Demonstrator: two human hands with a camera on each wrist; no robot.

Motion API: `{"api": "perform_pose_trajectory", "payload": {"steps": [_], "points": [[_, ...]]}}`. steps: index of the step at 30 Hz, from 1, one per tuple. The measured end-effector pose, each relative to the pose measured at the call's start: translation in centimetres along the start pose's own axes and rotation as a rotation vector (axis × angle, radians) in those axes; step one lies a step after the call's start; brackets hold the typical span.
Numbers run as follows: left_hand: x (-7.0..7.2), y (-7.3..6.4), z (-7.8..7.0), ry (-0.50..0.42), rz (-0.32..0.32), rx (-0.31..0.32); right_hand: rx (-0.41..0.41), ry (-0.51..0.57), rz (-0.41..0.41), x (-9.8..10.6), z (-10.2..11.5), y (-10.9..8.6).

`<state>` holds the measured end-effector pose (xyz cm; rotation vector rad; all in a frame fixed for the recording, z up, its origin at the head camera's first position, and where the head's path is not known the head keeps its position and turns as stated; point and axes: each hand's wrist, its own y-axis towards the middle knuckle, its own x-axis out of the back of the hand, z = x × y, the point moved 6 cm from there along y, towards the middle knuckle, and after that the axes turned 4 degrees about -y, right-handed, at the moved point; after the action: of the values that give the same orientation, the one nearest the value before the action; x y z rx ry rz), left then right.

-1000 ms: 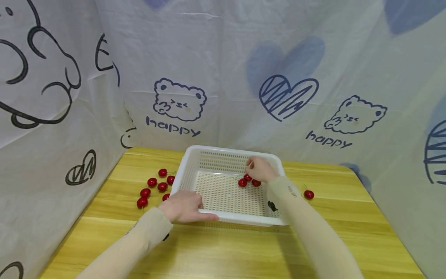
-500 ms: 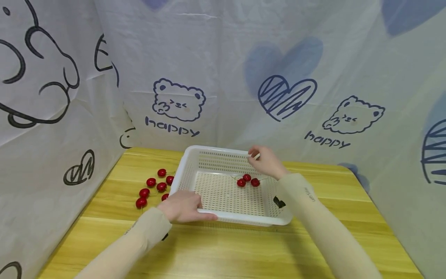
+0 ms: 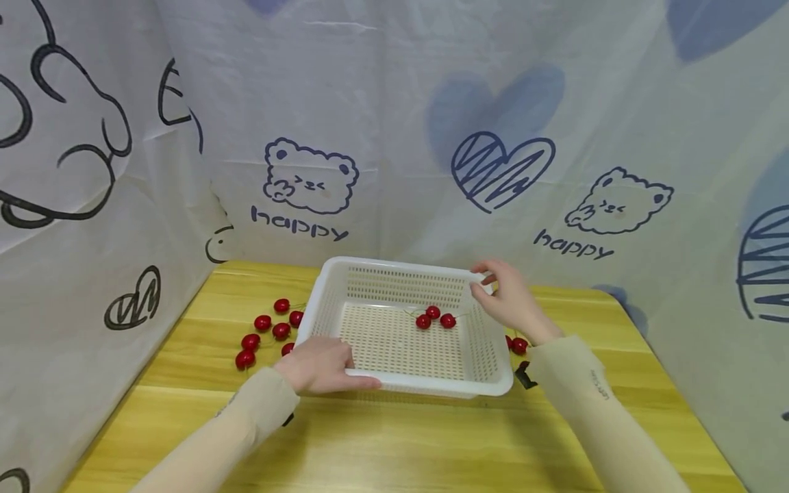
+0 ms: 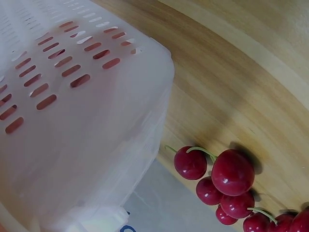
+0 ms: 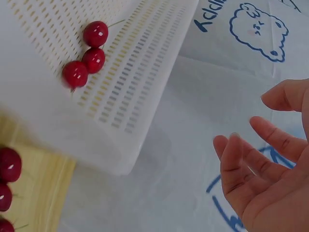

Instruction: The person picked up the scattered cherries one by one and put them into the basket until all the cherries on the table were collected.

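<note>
A white perforated plastic basket [image 3: 419, 383] stands on the wooden table with three red cherries [image 3: 433, 313] on its floor. My left hand [image 3: 317, 365] grips the near left corner of its rim; in the left wrist view, pink shows through the slots of the basket wall [image 4: 96, 111]. My right hand [image 3: 508, 298] is over the far right corner of the basket, fingers loosely bent and apart, holding nothing. In the right wrist view, the right hand [image 5: 270, 169] shows thumb and fingers spread beside the basket.
Several cherries [image 3: 263, 322] lie on the table [image 3: 370, 445] left of the basket, seen close in the left wrist view as a cluster [image 4: 233, 172]. More cherries [image 3: 520, 345] lie to its right, partly hidden. A printed white cloth [image 3: 407, 205] hangs behind the table and along its sides.
My right hand has risen from the cherries inside the basket and moved right to its far right corner, its fingers spreading. The left hand keeps its grip on the rim.
</note>
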<state>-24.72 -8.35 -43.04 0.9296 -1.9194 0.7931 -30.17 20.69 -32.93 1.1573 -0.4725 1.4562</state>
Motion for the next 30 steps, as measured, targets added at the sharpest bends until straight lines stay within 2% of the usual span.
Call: {"api": "perform_pose_trajectory", "payload": {"steps": [6, 10, 15, 21, 24, 30], "points": [[-0.3, 0.1, -0.1, -0.015, 0.003, -0.010, -0.065, -0.001, -0.009, 1.0, -2.4, -2.9], [-0.4, 0.1, 0.0, -0.025, 0.007, -0.006, -0.079, -0.009, -0.029, 1.8, -3.8, -4.6], [-0.3, 0.1, 0.1, -0.025, 0.007, 0.000, -0.036, -0.055, -0.082, 2.3, -5.3, -6.4], [-0.1, 0.1, 0.1, -0.009, 0.005, 0.003, 0.019, -0.168, -0.123, 2.1, -7.1, -8.8], [-0.1, 0.1, 0.1, -0.005, 0.007, 0.006, 0.037, -0.216, -0.113, 1.7, -8.0, -10.0], [-0.1, 0.1, 0.1, 0.005, 0.005, 0.013, 0.044, -0.321, -0.044, 0.4, -9.7, -11.9]]}}
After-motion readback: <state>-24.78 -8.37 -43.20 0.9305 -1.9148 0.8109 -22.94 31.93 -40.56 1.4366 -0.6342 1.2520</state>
